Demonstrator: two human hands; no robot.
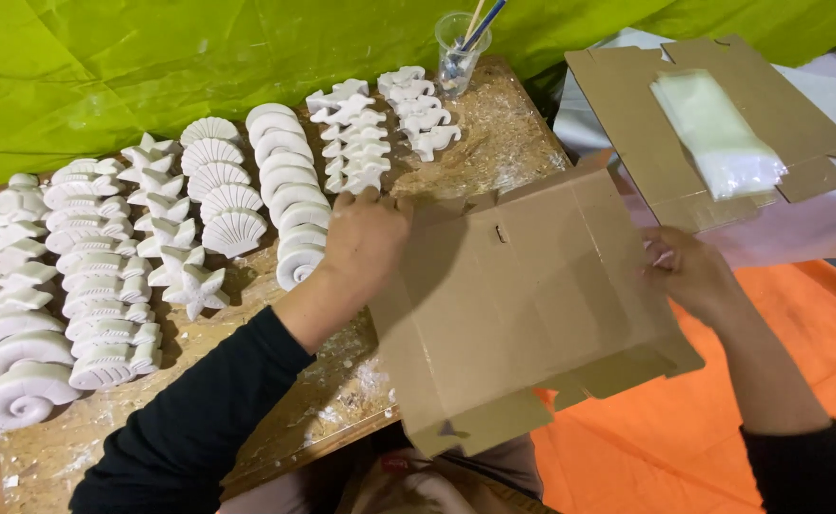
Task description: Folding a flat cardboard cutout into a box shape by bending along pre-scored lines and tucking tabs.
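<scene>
Beside rows of white plaster sea-shapes (151, 238), a flat brown cardboard box blank (523, 295) is held near centre, left hand (366, 238) gripping its left edge, right hand (689, 271) pinching its right.

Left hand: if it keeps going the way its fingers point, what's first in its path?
Likely the white plaster starfish stack just beyond the left hand, which points up-table while gripping the cardboard box blank. Depth is unclear; it might pass over them.

Folded cardboard box (532, 305) on the table (494, 143) edge, plaster figures (199, 219) in rows left of it, cup (458, 52) behind it, flat cardboard sheet (627, 143) behind-right, plastic bags (718, 133) on that sheet
</scene>
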